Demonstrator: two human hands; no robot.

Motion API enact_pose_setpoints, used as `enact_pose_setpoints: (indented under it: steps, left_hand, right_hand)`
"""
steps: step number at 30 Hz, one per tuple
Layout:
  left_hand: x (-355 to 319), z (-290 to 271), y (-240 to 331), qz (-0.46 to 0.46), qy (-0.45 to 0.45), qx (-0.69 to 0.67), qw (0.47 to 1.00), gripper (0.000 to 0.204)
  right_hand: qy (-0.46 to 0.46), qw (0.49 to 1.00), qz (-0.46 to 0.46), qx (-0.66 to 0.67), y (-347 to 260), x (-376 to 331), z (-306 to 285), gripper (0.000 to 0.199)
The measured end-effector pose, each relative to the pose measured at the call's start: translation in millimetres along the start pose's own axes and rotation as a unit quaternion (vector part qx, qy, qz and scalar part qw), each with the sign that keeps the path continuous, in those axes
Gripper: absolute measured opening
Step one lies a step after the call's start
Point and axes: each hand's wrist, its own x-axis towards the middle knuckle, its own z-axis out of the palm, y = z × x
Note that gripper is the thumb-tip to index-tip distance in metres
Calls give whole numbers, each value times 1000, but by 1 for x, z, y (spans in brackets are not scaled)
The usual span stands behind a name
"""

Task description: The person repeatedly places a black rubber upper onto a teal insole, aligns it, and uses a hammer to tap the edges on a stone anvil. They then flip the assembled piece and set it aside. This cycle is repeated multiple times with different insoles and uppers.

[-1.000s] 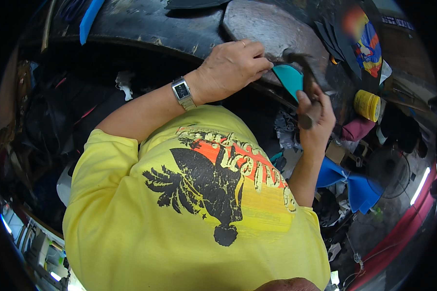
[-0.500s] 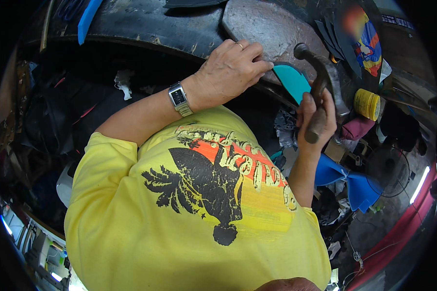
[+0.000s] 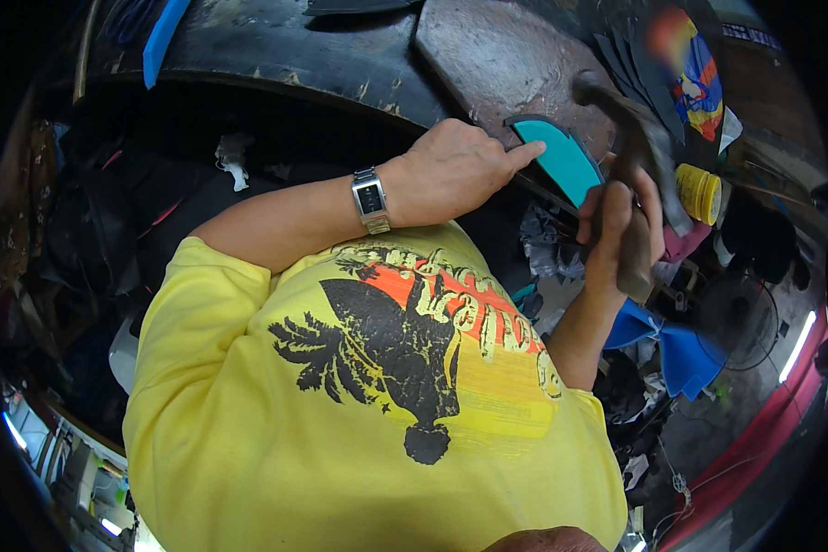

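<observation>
A flat teal piece with a curved dark edge lies across the near edge of a worn stone slab. At its left end my left hand is closed, one digit pressed on the teal surface; fingers underneath are hidden. My right hand is wrapped round the handle of a hammer, with the metal head turned away from me above the slab. The right fingertips also meet the near right end of the teal piece; whether they pinch it I cannot tell.
The slab rests on a dark bench. Several black cut pieces lie right of the slab. A blue strip sits far left. At right are a yellow tub, a fan and blue sheet material.
My left hand has shifted right and nearer, with a digit now on the teal surface. My right hand and the hammer have moved slightly right. More of the teal piece shows.
</observation>
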Motion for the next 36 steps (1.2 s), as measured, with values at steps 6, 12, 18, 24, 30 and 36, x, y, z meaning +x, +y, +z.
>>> enact_pose_setpoints:
  steps: [6,12,18,24,30,36]
  left_hand:
    - [2,-4,4,-7,-18,8,1000,50]
    - [10,3,5,-2,34,2,999,48]
    - [44,16,0,108,159,36,981,33]
    - [60,11,-16,78,165,-48,982,17]
    - [70,-13,-61,-60,195,-75,976,37]
    - [73,-28,-74,-118,108,-25,987,41]
  right_hand:
    - [-116,978,-19,-174,22,2,12,22]
    - [-18,989,131,-66,27,5,-29,26]
    - [144,951,-133,-241,81,43,-68,23]
    - [164,860,-94,-474,136,47,-84,32]
    - [182,841,-144,-488,141,45,-75,32]
    - [187,837,-146,-494,137,45,-72,32]
